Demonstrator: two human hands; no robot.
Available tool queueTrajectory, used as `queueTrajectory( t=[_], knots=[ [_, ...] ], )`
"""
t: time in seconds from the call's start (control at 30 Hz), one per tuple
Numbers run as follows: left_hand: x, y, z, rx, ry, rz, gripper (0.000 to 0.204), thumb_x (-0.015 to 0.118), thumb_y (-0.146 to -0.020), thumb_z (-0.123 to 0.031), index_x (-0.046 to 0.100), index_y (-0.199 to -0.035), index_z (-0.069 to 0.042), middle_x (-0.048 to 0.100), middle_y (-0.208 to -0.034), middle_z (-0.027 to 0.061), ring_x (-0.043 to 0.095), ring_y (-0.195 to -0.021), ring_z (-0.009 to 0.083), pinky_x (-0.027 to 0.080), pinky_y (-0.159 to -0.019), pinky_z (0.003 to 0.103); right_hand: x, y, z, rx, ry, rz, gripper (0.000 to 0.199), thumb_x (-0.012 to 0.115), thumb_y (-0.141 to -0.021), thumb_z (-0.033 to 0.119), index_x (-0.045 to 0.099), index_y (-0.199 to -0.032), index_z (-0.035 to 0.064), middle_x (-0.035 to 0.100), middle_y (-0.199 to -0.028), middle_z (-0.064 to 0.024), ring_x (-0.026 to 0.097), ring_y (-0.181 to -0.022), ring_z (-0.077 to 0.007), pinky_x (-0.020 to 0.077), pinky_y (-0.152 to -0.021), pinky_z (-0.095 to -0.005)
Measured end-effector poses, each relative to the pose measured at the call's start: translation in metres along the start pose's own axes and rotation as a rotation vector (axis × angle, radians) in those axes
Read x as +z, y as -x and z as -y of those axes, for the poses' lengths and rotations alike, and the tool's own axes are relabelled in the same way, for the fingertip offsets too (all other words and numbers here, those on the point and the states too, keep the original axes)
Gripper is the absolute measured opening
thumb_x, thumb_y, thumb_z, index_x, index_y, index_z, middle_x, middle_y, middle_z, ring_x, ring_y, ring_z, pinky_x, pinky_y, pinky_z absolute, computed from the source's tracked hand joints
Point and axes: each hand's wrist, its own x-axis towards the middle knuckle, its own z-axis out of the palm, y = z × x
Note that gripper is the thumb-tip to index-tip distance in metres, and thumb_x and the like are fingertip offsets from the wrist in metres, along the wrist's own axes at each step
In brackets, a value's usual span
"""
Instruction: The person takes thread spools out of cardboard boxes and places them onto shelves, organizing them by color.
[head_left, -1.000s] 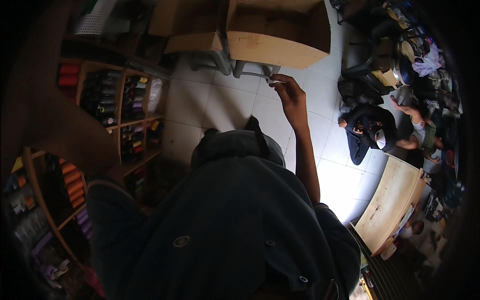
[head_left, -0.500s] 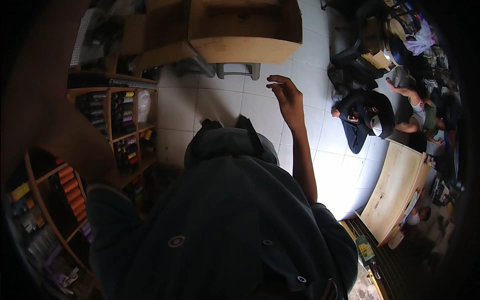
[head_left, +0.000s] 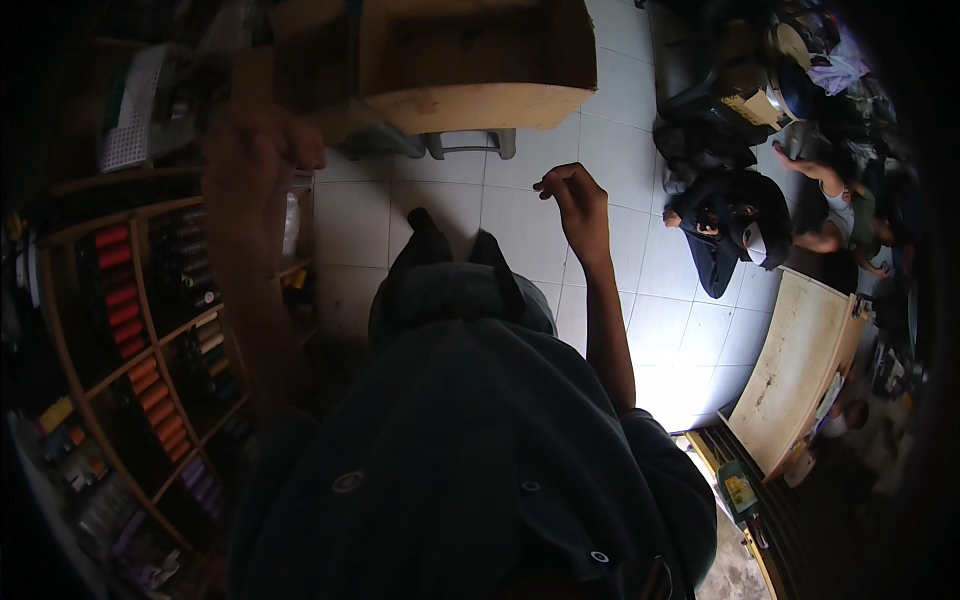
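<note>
My left hand [head_left: 262, 145] is raised in front of the wooden shelf, just left of the cardboard boxes. It is dim and slightly blurred; its fingers look curled in, and whatever they may hold is hidden. My right hand [head_left: 577, 200] hangs over the tiled floor with thumb and fingers bent together in a pinch. I cannot make out anything between those fingertips. The wooden shelf [head_left: 152, 345], nearest my left arm, holds red thread spools [head_left: 120, 290], orange thread spools [head_left: 158, 408] and darker ones in separate compartments.
An open cardboard box [head_left: 475, 105] stands ahead on a grey plastic stool [head_left: 505, 146]. At right, a person in dark clothes [head_left: 735, 225] sits on the tiled floor [head_left: 660, 265], with another person beyond. Nearer stands a low wooden table [head_left: 790, 375]. A white perforated basket [head_left: 130, 120] lies at far left.
My left arm has swung forward and away, bringing the left hand into view and uncovering the red spools. The fingers of my right hand have drawn closer together.
</note>
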Motion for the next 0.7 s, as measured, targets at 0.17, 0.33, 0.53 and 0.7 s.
queueTrajectory(
  t=[0.17,0.33,0.53,0.7],
  knots=[
    [-0.011,0.006,0.033,-0.147,0.073,-0.157,0.022,0.042,-0.096,-0.022,0.047,-0.088,-0.002,0.049,-0.073,0.0086,0.048,-0.073,0.0184,0.041,-0.071,0.033,0.015,-0.024,0.003,0.082,0.035,0.014,0.026,0.053,-0.094,0.018,0.056,-0.078,-0.0025,0.063,-0.069,-0.0093,0.057,-0.062,-0.0118,0.0468,-0.064,-0.0269],
    [-0.043,-0.026,0.079,-0.183,0.218,-0.006,0.023,0.040,-0.097,-0.021,0.048,-0.084,-0.004,0.047,-0.067,0.0038,0.045,-0.061,0.0147,0.041,-0.064,0.030,0.034,-0.053,0.024,0.099,0.063,-0.021,0.024,0.050,-0.094,0.014,0.056,-0.078,-0.0026,0.060,-0.065,-0.0088,0.056,-0.058,-0.0113,0.0475,-0.061,-0.0266],
    [-0.026,-0.095,0.081,-0.351,-0.042,-0.052,0.021,0.048,-0.095,-0.020,0.054,-0.084,-0.003,0.049,-0.063,0.0008,0.044,-0.057,0.0079,0.038,-0.058,0.023,0.054,-0.084,0.049,-0.019,-0.143,-0.224,0.008,0.044,-0.088,-0.004,0.051,-0.086,-0.0020,0.061,-0.081,-0.0111,0.062,-0.069,-0.0161,0.0497,-0.069,-0.0297],
    [-0.042,-0.136,0.101,-0.437,-0.036,0.229,0.021,0.049,-0.094,-0.021,0.056,-0.086,-0.003,0.049,-0.060,0.0006,0.045,-0.055,0.0070,0.037,-0.054,0.023,0.061,-0.097,0.056,-0.082,-0.162,-0.252,0.013,0.041,-0.081,-0.010,0.050,-0.084,-0.0011,0.062,-0.084,-0.0118,0.063,-0.080,-0.0185,0.0489,-0.076,-0.0314]
  ],
)
